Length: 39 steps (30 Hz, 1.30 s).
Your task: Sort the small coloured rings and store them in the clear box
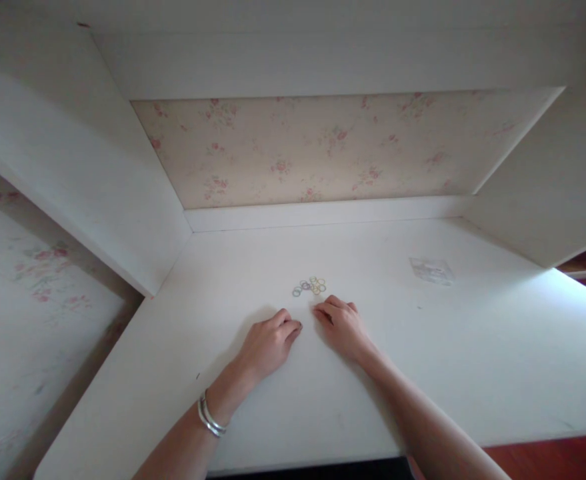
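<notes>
Fingers (324, 311) of the right hand (343, 330) and left hand (267, 341) curl nearly closed; whether they grip anything, I can't tell. Just beyond, small rings (315, 287) lie loosely bunched on the white desktop (297, 400), a clear packet (431, 271) off right.

Two hands were in view, one left hand (267, 340) and one right hand (343, 327), with two silver bangles (211, 419) between them. There was one clear bag (431, 271) and one cluster of small rings (315, 287) — several rings, more than five, though they overlapped and were too small for an exact count. One white tabletop (323, 413) was there, along with two white side panels (537, 167) and two stretches of floral wallpaper (303, 147). Small dark specks (197, 377) numbered at least two — one at each side.
</notes>
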Available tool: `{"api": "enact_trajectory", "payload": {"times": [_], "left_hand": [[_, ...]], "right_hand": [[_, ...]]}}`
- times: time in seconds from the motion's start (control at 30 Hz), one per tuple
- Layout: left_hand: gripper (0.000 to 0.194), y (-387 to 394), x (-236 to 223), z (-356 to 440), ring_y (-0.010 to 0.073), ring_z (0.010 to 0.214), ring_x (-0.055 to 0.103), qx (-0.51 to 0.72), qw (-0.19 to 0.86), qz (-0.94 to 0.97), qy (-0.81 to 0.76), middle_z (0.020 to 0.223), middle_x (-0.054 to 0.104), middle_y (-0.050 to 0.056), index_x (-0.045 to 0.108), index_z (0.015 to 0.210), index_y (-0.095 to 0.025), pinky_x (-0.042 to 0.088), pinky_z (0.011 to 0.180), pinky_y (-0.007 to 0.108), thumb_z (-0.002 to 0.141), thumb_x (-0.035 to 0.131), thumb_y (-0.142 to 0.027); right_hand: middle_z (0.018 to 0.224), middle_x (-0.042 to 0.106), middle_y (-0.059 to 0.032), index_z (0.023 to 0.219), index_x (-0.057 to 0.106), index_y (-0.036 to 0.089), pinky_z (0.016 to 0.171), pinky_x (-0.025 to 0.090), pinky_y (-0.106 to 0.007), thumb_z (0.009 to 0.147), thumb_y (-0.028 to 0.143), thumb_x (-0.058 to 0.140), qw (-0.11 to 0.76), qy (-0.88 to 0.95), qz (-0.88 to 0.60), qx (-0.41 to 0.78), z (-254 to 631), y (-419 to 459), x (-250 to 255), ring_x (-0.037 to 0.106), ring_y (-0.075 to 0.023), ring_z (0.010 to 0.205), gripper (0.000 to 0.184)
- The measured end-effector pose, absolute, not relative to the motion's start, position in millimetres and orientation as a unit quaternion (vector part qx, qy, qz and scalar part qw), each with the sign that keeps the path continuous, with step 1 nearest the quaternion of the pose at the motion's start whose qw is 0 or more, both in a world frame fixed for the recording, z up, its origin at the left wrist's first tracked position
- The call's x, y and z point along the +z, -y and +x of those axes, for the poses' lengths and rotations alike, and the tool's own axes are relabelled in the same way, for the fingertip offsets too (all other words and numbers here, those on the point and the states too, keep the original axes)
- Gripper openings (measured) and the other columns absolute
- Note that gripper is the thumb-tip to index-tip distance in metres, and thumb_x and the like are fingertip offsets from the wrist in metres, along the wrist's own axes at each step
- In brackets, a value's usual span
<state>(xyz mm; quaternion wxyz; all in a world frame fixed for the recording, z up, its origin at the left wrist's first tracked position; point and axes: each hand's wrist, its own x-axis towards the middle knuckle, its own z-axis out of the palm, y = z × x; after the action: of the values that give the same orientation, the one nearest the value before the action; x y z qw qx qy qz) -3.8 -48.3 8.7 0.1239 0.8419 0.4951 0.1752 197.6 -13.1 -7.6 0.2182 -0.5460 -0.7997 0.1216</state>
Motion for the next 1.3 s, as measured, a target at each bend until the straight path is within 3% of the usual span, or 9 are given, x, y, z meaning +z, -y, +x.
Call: {"api": "enact_trajectory", "payload": {"times": [0.23, 0.47, 0.8, 1.17, 1.3], "left_hand": [[0.021, 45.6, 10.3, -2.2, 0.0143, 0.079, 0.062, 0.247, 0.181, 0.793, -0.526, 0.094, 0.061, 0.003, 0.062, 0.094, -0.025, 0.048, 0.073, 0.025, 0.092, 0.043, -0.031], [0.020, 31.3, -3.0, -7.4, 0.0157, 0.077, 0.059, 0.329, 0.246, 0.714, -0.567, 0.086, 0.062, 0.003, 0.058, 0.103, -0.020, 0.047, 0.073, 0.028, 0.086, 0.048, -0.025], [0.018, 29.0, -1.3, -10.5, 0.0159, 0.080, 0.060, 0.313, 0.243, 0.732, -0.554, 0.092, 0.064, 0.004, 0.065, 0.090, -0.020, 0.047, 0.077, 0.028, 0.087, 0.048, -0.023], [0.020, 27.5, -8.3, -12.2, 0.0150, 0.083, 0.058, 0.309, 0.232, 0.724, -0.572, 0.098, 0.059, 0.004, 0.061, 0.102, -0.021, 0.048, 0.075, 0.027, 0.085, 0.050, -0.022], [0.021, 29.3, -8.2, -11.3, 0.0118, 0.070, 0.058, 0.297, 0.217, 0.728, -0.579, 0.103, 0.056, 0.003, 0.059, 0.105, -0.023, 0.048, 0.074, 0.027, 0.086, 0.050, -0.025]], "right_hand": [[0.090, 0.062, -0.0042, 0.093, 0.064, 0.022, 0.078, 0.037, -0.031, 0.095, 0.026, 0.041, 0.244, 0.817, -0.511, 0.108, 197.5, 13.9, -9.8, 0.058, -0.0155, 0.084, 0.024], [0.090, 0.060, -0.0047, 0.092, 0.063, 0.022, 0.076, 0.042, -0.027, 0.094, 0.025, 0.043, 0.303, 0.835, -0.429, 0.165, 184.4, 26.8, -5.0, 0.057, -0.0147, 0.083, 0.021], [0.090, 0.061, -0.0040, 0.097, 0.063, 0.023, 0.079, 0.042, -0.028, 0.095, 0.022, 0.042, 0.259, 0.863, -0.404, 0.161, 177.2, 32.4, -2.1, 0.057, -0.0145, 0.083, 0.022], [0.085, 0.058, -0.0036, 0.088, 0.062, 0.020, 0.071, 0.041, -0.024, 0.093, 0.022, 0.044, 0.320, 0.829, -0.426, 0.169, 180.8, 31.6, -2.9, 0.055, -0.0127, 0.076, 0.019], [0.083, 0.058, -0.0022, 0.085, 0.062, 0.021, 0.068, 0.040, -0.022, 0.092, 0.022, 0.046, 0.317, 0.821, -0.447, 0.160, 182.3, 31.3, -3.2, 0.055, -0.0115, 0.073, 0.018]]}}
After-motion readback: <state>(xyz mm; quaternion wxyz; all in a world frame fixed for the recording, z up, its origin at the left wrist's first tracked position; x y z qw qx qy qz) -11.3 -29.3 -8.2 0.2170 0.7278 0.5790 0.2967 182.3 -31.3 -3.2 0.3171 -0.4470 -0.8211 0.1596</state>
